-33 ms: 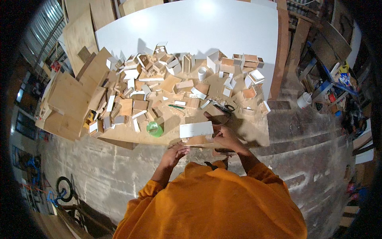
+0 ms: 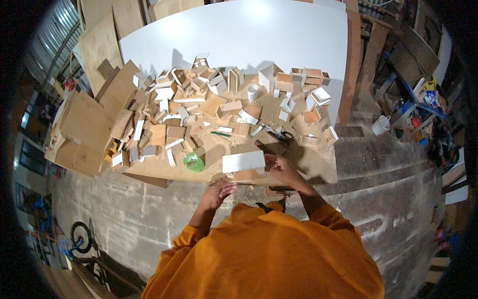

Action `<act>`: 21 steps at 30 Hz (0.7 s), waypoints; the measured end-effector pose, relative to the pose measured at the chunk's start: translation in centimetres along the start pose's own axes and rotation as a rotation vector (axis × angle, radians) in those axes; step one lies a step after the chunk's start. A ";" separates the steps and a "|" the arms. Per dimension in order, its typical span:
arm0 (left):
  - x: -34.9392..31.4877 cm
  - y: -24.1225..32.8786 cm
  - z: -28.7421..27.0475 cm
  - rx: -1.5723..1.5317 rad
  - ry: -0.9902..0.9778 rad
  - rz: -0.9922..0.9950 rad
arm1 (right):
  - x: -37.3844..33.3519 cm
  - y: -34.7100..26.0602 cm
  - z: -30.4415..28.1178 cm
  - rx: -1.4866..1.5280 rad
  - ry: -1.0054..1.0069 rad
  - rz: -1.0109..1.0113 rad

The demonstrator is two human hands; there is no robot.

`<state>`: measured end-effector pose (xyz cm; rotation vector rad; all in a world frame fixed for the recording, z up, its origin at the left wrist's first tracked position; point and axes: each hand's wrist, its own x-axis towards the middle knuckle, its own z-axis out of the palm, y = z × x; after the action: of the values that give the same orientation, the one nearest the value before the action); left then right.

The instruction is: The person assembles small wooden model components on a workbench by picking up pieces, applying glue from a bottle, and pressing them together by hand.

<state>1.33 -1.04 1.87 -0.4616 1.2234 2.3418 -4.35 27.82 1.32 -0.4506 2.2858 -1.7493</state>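
"Where does the white-topped block (image 2: 244,162) lie?"

"Just to the right of the green round thing (image 2: 193,162), by the near edge of the wooden table (image 2: 324,154). Its brownish near side faces the person."

"And the right hand (image 2: 284,170)?"

"Farther to the right of the green thing, past the block, so the block lies directly left of that hand. The fingers are bent in at the block's right end. Whether they grip it or merely rest there, I can't make out."

"The left hand (image 2: 215,194)?"

"Nearer the person than the green thing and a little to its right. The fingers are together, rather straight, reaching toward the block's near left corner, so the block lies ahead of that hand and to its right. I can't make out whether they hold anything."

"What else is about?"

"Beyond the green thing and to its right, a green pen-like stick (image 2: 220,133); farther right, a dark-handled tool (image 2: 285,135); well beyond it, a white cup (image 2: 253,92). Left of it, wooden offcuts (image 2: 158,134) lie in a jumble."
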 end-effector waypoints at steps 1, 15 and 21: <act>-0.1 0.5 0.1 -0.005 0.002 -0.004 | -0.1 0.0 -0.3 0.010 0.000 0.016; -2.6 5.4 2.3 -0.061 0.005 -0.037 | -2.1 -10.4 -0.2 0.556 -0.090 0.021; -3.0 5.9 2.6 -0.076 -0.060 0.004 | -2.3 -10.5 -0.5 0.741 -0.093 0.164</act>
<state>0.48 -2.62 8.79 -0.4116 1.1116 2.3944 -1.29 26.66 11.55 -0.1809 1.4052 -2.2370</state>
